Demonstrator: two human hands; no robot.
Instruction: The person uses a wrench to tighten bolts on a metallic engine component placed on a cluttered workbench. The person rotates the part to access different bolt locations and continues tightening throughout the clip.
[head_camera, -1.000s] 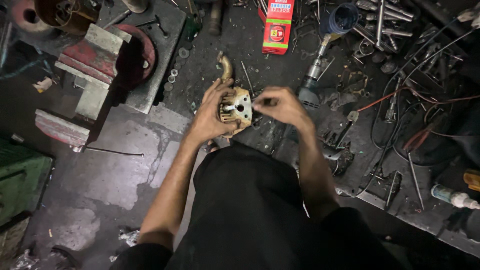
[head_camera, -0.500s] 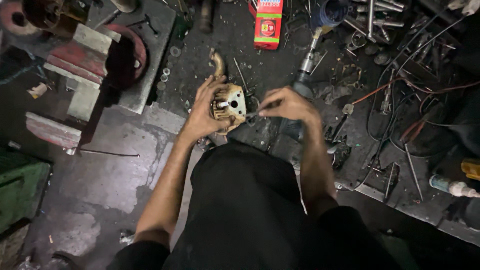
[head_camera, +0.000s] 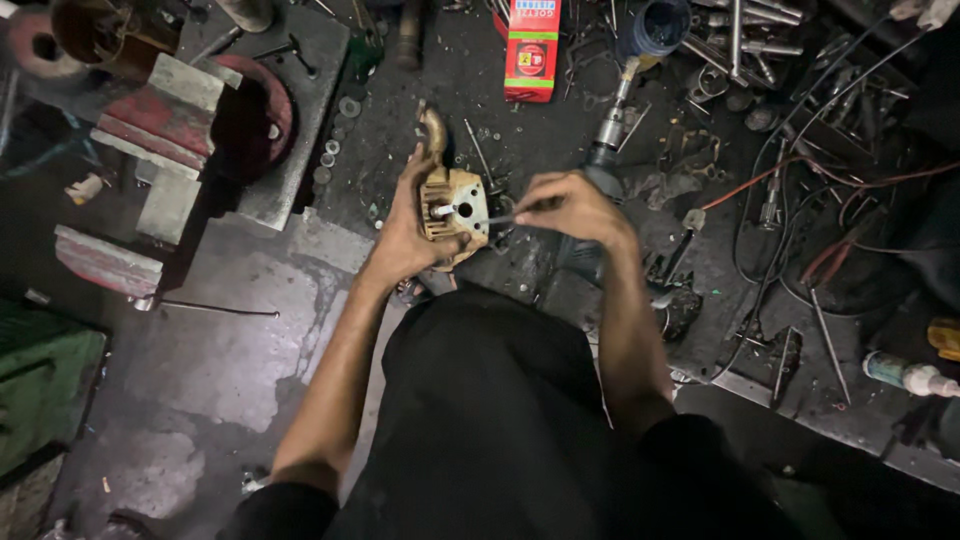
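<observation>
My left hand (head_camera: 405, 235) grips a small tan finned engine part (head_camera: 455, 205) with a curved pipe (head_camera: 433, 133) sticking up from its top. The part has a round hole in its face. My right hand (head_camera: 572, 208) pinches a thin metal tool (head_camera: 503, 217) whose tip points left at the face of the part. Both hands are held above the dark greasy floor, just in front of my knees in black trousers.
A red and grey bench vise (head_camera: 170, 130) stands at the left. A red box (head_camera: 531, 50) lies at the top middle. Sockets, rods, wires and hand tools (head_camera: 760, 80) litter the right. A power drill (head_camera: 600, 150) lies behind my right hand. Green cloth (head_camera: 40, 390) sits at far left.
My view has drifted slightly, so the hands sit a bit higher and to the left. The right hand has brought the thin tool closer to the part's face.
</observation>
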